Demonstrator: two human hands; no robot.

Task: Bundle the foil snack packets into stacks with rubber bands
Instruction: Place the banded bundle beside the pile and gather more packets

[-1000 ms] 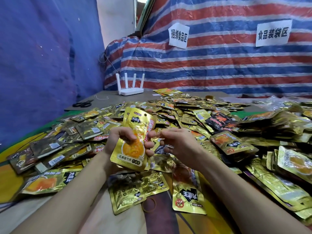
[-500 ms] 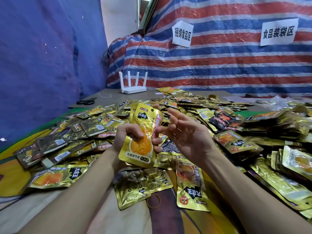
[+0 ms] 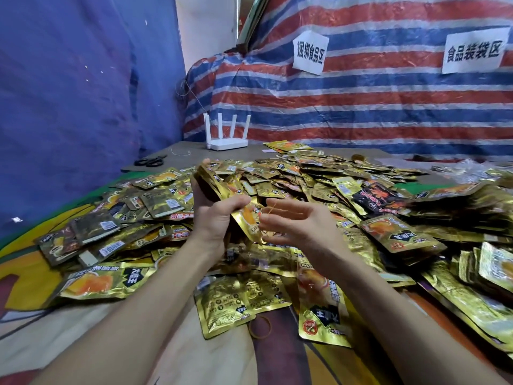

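Observation:
My left hand (image 3: pixel 215 218) grips a small stack of gold foil snack packets (image 3: pixel 213 180), tilted so its edge faces me and its lower end points down to the right. Just to its right, my right hand (image 3: pixel 298 222) is spread with fingers straight, and a thin rubber band (image 3: pixel 273 208) is stretched over those fingers close to the stack's lower end. A second rubber band (image 3: pixel 260 326) lies loose on the cloth near me. A wide heap of gold packets (image 3: pixel 319 184) covers the table beyond both hands.
Loose packets (image 3: pixel 236 301) lie between my forearms. A white router (image 3: pixel 226 143) and black scissors (image 3: pixel 151 161) sit on the far left of the table. A black and red packet (image 3: pixel 377 197) lies in the heap. Striped tarp with two paper signs closes the back.
My left hand has turned the stack from face-on to edge-on and raised it. My right hand has opened wider, with the rubber band now stretched across its fingers.

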